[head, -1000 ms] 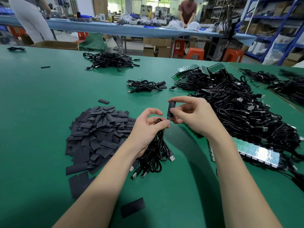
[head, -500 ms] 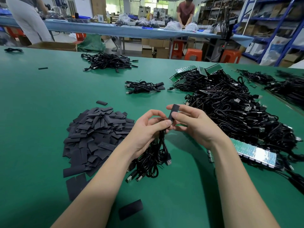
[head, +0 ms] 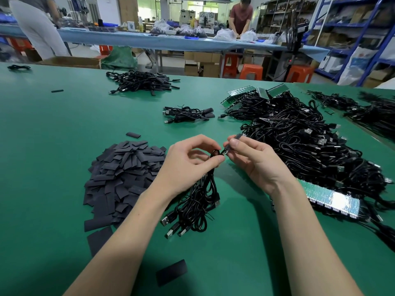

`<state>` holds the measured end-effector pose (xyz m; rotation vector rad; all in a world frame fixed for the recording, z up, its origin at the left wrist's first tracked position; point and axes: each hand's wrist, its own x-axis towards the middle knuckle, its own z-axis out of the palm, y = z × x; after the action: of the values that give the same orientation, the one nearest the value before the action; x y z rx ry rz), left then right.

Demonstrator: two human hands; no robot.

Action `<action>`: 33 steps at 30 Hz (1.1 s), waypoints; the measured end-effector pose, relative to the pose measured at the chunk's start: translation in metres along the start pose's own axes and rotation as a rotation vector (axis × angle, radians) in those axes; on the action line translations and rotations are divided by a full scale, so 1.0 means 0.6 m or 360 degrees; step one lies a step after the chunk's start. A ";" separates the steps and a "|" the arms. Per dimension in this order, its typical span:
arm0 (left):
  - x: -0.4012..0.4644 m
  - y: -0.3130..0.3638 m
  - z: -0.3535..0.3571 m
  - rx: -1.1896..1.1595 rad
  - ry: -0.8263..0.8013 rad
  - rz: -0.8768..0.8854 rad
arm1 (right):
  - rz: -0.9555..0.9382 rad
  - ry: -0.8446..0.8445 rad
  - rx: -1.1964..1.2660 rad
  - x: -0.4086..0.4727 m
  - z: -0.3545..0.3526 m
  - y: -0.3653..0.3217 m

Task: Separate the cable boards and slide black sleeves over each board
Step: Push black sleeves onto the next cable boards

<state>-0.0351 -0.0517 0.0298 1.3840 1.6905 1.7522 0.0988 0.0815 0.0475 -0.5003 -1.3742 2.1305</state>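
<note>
My left hand grips a bundle of black USB cables that hangs down to the green table, and its thumb and forefinger pinch one cable just behind its small board. My right hand pinches a black sleeve at that board's end. The sleeve covers part of the board; how far is hidden by my fingers. A heap of flat black sleeves lies left of my hands. A panel of joined green cable boards lies to the right.
A big tangle of black cables with more board panels fills the right side. Two smaller cable bundles lie farther back. A loose sleeve lies near the front edge. People stand at a far blue table.
The sleeve in my right hand has tilted from upright to slanting, and its lower end now meets the board that my left fingers hold. Both hands have stayed close together.
</note>
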 end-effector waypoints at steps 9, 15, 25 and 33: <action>0.001 0.006 -0.001 0.0249 0.0014 0.0147 | -0.0028 0.0016 0.0004 -0.002 0.004 -0.003; 0.003 0.003 -0.002 0.0183 0.0040 0.0101 | -0.0036 0.0022 -0.0015 -0.001 0.004 -0.005; 0.004 0.008 -0.003 0.0122 0.0023 0.0060 | -0.0052 -0.0008 -0.0117 -0.001 0.015 0.000; 0.004 0.003 -0.012 0.0198 0.0026 0.0104 | -0.0045 -0.0104 -0.0247 0.000 0.016 0.002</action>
<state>-0.0415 -0.0541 0.0337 1.4976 1.8097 1.7231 0.0928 0.0741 0.0501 -0.4720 -1.5821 2.0437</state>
